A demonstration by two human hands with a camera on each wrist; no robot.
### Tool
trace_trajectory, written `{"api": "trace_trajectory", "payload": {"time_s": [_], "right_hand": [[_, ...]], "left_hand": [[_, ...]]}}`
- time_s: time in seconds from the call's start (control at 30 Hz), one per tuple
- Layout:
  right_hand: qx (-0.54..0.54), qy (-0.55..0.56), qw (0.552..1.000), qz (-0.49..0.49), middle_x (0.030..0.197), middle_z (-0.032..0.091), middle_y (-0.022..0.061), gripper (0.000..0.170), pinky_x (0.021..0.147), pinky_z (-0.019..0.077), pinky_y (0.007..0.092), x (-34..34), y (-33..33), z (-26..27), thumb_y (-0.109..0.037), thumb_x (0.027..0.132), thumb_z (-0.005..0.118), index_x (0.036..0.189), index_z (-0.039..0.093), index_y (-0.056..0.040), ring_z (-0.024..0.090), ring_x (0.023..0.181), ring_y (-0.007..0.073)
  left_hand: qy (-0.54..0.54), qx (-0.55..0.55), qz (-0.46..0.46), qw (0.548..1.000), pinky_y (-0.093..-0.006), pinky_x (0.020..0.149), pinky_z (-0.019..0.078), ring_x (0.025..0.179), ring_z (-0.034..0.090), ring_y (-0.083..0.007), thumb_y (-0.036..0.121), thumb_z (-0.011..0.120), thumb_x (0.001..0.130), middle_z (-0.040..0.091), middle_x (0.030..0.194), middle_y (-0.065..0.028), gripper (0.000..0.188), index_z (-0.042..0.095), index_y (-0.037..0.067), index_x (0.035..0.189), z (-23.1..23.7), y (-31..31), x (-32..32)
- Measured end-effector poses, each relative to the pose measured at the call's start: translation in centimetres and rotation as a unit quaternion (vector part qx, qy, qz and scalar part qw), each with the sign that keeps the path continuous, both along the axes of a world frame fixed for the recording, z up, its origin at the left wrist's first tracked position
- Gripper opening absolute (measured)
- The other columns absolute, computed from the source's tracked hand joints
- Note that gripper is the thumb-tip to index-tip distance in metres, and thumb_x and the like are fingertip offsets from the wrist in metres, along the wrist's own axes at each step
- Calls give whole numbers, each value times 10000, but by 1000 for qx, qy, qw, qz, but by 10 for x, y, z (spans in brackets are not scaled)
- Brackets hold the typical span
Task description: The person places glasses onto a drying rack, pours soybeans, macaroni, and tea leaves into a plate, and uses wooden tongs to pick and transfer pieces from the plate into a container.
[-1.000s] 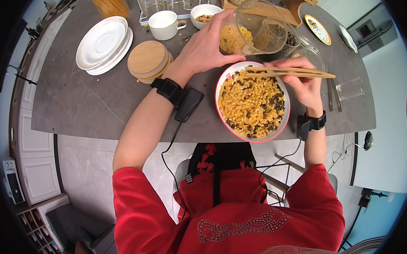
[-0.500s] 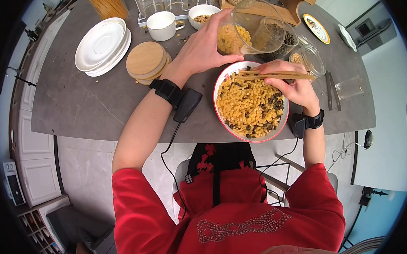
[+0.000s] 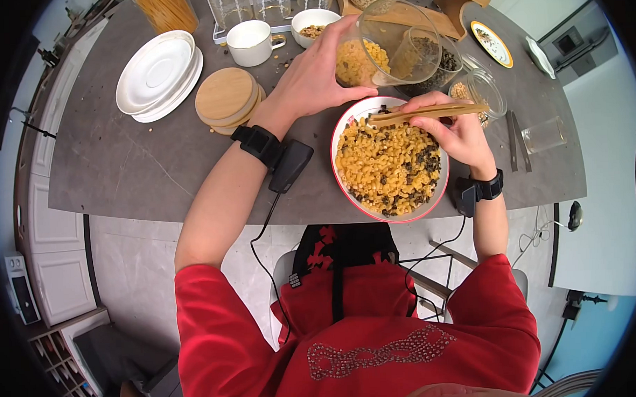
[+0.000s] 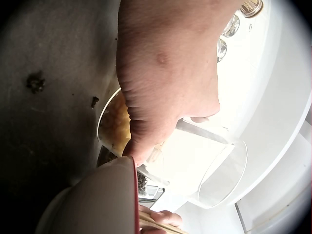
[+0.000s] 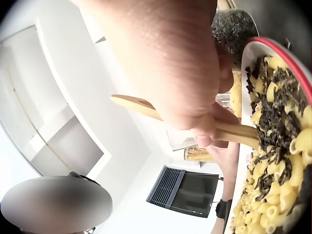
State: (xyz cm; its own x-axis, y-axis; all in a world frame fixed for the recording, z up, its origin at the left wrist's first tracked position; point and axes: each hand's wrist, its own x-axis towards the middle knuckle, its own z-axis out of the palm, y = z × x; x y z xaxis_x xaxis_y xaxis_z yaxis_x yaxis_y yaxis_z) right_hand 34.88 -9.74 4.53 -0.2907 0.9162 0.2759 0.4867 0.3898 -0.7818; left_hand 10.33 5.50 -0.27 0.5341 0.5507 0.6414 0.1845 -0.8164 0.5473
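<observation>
Right hand [image 3: 463, 136] grips tongs [image 3: 434, 112] (wooden).

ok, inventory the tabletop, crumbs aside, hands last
Bowl: 1, white, red rim, front
Pasta: uncounted, yellow, bowl and jar
Dark flakes: uncounted, black, bowl
Wooden tongs: 1, tan, over bowl
Pasta jar: 1, clear, centre
Other containers: 3+, clear, beyond bowl
Tumbler: 1, clear, right
Metal tongs: 1, grey, right
Plates: 2+, white, left
Round boards: 2+, tan, left
Cup: 1, white, back
Small bowl: 1, white, back
Glasses: 3+, clear, back
Spaghetti: bundle, yellow, back
Rimmed plate: 1, white-yellow, right
Dish: 1, white, right
Wooden stand: 1, brown, back
Left hand: 1, bare, holding pasta jar
Right hand: 1, bare, holding wooden tongs
</observation>
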Motion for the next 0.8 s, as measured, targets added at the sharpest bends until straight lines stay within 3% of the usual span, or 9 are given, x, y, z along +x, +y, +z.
{"api": "trace_trajectory", "payload": {"time_s": [0.17, 0.23, 0.3, 0.37, 0.5, 0.63, 0.7, 0.73, 0.8], "right_hand": [[21, 62, 998, -19, 1085, 755, 89, 195, 877, 573, 316, 6, -2, -4, -43, 979, 717, 1164, 700, 14, 734, 1006, 188], [67, 203, 977, 20, 1086, 752, 141, 186, 882, 590, 372, 9, -5, -4, -25, 994, 688, 1174, 673, 22, 743, 1071, 273], [109, 225, 967, 37, 1113, 746, 221, 231, 736, 602, 336, 24, -5, -2, -140, 1024, 683, 1191, 646, 16, 762, 848, 240], [188, 284, 938, 66, 1183, 729, 268, 262, 589, 514, 236, 25, 2, -5, -178, 1027, 688, 1227, 650, -14, 601, 591, 103], [222, 225, 947, -64, 1252, 698, 309, 296, 497, 412, 197, 12, 3, -1, -207, 1024, 697, 1267, 646, -45, 410, 508, 45], [190, 292, 937, 10, 1255, 699, 312, 313, 465, 359, 189, 18, 3, -5, -237, 1036, 679, 1259, 650, -18, 450, 516, 43], [100, 271, 953, 89, 1194, 729, 289, 323, 493, 391, 190, 22, 0, 3, -250, 1045, 666, 1248, 648, 1, 589, 601, 70], [82, 255, 961, 75, 1116, 766, 224, 279, 585, 505, 235, 18, -6, 6, -187, 1017, 703, 1206, 683, 17, 719, 768, 143], [75, 173, 980, 56, 1095, 774, 192, 243, 652, 542, 264, 13, -4, 4, -144, 994, 722, 1174, 706, 19, 739, 839, 174]], "left_hand": [[1, 0, -2, 1000, -498, 1092, 498, 1348, 550, -433, 490, 928, 717, 479, 1529, -235, 1132, 289, 123, 1576, 1, -1, 0], [7, -1, 3, 1000, -499, 1091, 500, 1343, 553, -436, 491, 927, 718, 481, 1527, -236, 1132, 287, 125, 1577, 2, -4, 0], [13, -3, 14, 1000, -500, 1089, 501, 1339, 556, -438, 491, 926, 718, 483, 1525, -237, 1132, 285, 127, 1578, 4, -6, -2], [33, -38, 15, 999, -502, 1091, 500, 1338, 555, -440, 492, 925, 720, 487, 1521, -239, 1135, 280, 128, 1579, 6, -8, -2], [14, -9, 3, 1000, -503, 1093, 500, 1336, 556, -441, 492, 927, 717, 487, 1522, -240, 1138, 279, 128, 1580, 2, -3, 0], [7, 1, 4, 1000, -502, 1094, 501, 1335, 559, -438, 492, 927, 716, 485, 1525, -239, 1133, 285, 126, 1576, -1, -2, 0], [10, 2, 6, 1000, -501, 1094, 500, 1335, 559, -437, 490, 927, 717, 484, 1527, -238, 1131, 287, 125, 1574, -1, -1, 0], [7, 1, 3, 1000, -500, 1097, 499, 1339, 557, -434, 490, 927, 716, 485, 1526, -236, 1131, 288, 123, 1573, -1, -1, 0], [4, 2, 3, 1000, -499, 1100, 497, 1343, 555, -432, 490, 927, 716, 486, 1526, -233, 1130, 289, 121, 1573, 2, -1, 0]]}}
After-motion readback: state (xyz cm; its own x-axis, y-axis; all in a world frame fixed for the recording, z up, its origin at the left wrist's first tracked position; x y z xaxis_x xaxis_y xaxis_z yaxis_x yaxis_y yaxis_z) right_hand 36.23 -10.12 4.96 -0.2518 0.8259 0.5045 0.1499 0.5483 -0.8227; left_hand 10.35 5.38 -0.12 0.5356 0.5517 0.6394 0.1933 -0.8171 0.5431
